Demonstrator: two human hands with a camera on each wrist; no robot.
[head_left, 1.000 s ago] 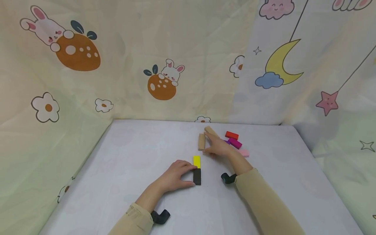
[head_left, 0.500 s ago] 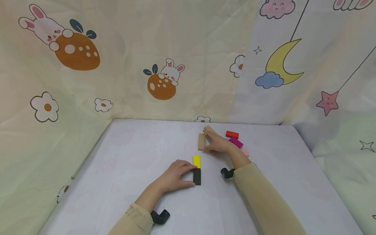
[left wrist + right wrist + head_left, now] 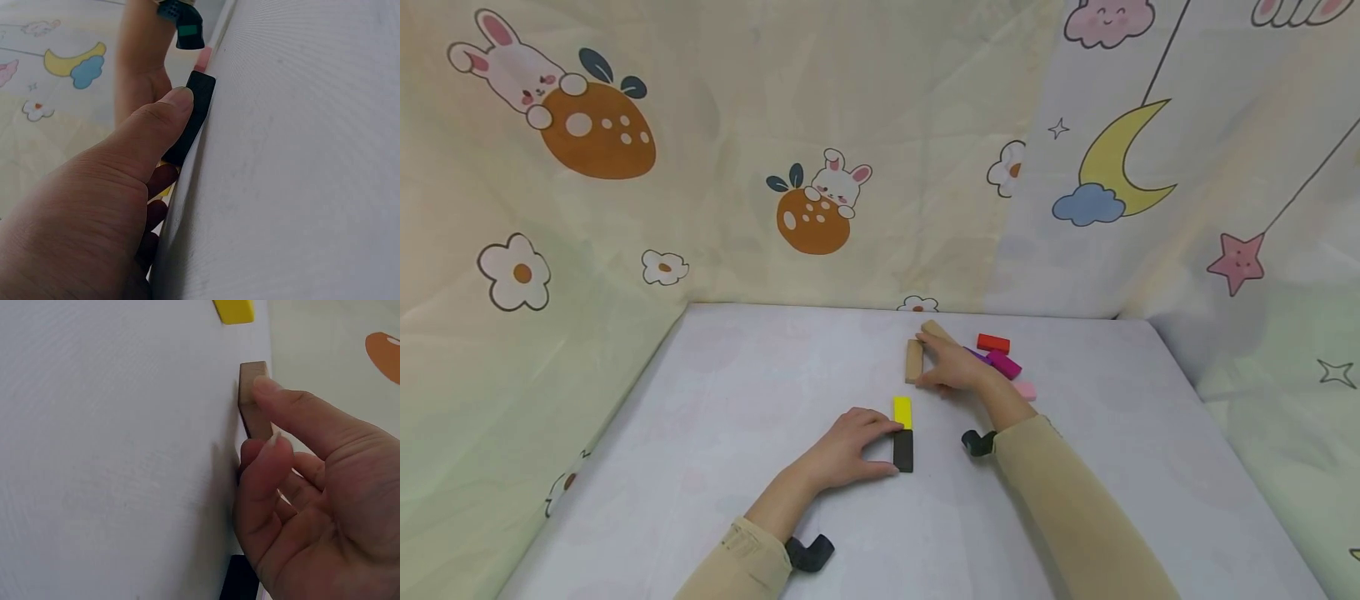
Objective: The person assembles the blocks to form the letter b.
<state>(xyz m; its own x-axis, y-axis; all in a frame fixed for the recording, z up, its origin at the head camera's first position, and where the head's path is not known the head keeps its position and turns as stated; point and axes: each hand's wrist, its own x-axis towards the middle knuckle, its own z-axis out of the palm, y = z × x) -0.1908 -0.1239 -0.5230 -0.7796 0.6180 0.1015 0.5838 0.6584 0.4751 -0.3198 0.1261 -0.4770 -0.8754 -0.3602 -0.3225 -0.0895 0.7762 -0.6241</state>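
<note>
In the head view my left hand point(image 3: 850, 450) pinches a black wooden block point(image 3: 903, 452) by its two ends, thumb at the near end. A yellow block point(image 3: 902, 412) lies end to end with it on the far side. Farther back, my right hand point(image 3: 951, 367) has thumb and index finger at the opposite ends of a plain wood block point(image 3: 913, 362). In the right wrist view the thumb lies against this plain block point(image 3: 253, 394), with other fingers curled beneath. A second plain block point(image 3: 938, 332) sits just behind the right hand, partly covered by it.
Right of my right hand lie a red block point(image 3: 993, 342), a magenta block point(image 3: 1003, 364), a purple block point(image 3: 977, 356) and a pink block point(image 3: 1026, 390), some partly hidden by the arm. A printed cloth wall point(image 3: 730, 167) rises behind the white table point(image 3: 715, 375).
My right hand and forearm have shifted slightly left, and the plain block at its fingers has edged left a touch. The left hand has stayed in place on the black block.
</note>
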